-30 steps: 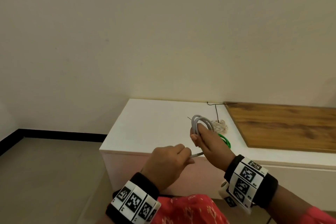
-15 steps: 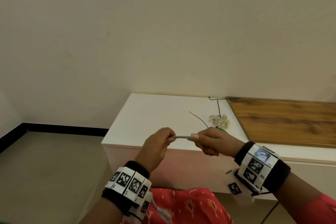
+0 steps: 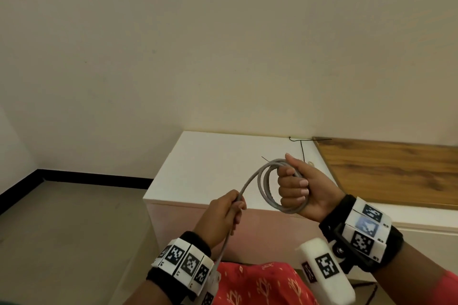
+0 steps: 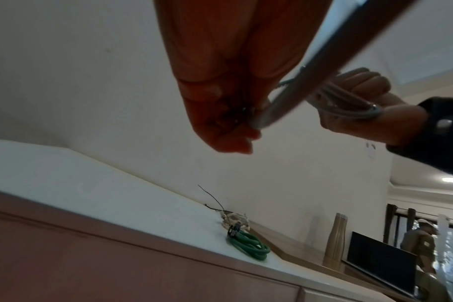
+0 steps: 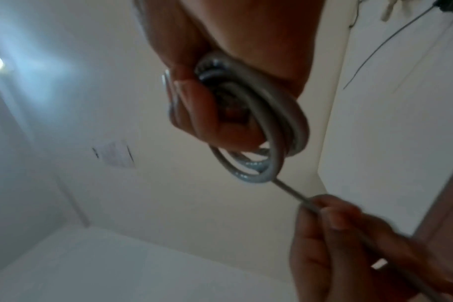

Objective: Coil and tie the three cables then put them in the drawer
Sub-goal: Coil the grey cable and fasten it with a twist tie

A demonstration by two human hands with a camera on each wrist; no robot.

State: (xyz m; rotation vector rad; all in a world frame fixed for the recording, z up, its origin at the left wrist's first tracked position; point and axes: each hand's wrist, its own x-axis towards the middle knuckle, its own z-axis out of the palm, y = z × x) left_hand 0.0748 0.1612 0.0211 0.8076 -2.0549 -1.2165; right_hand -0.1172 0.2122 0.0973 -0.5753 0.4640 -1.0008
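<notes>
My right hand grips several loops of a grey cable in a fist, held in the air in front of the white cabinet. The grey cable wraps round my fingers in the right wrist view. My left hand pinches the cable's loose run lower left of the coil; the tail hangs down past my left wrist. On the cabinet top lie a coiled green cable and a coiled white cable, side by side. No drawer is seen open.
A thin black wire lies on the cabinet near the wall. A wooden panel covers the cabinet top to the right. A metal bottle, a dark laptop and another person appear far right in the left wrist view.
The hands were close together with a short straight piece of cable between them; now my right hand has turned up with the coil showing and my left hand has dropped down-left, drawing out a longer arc.
</notes>
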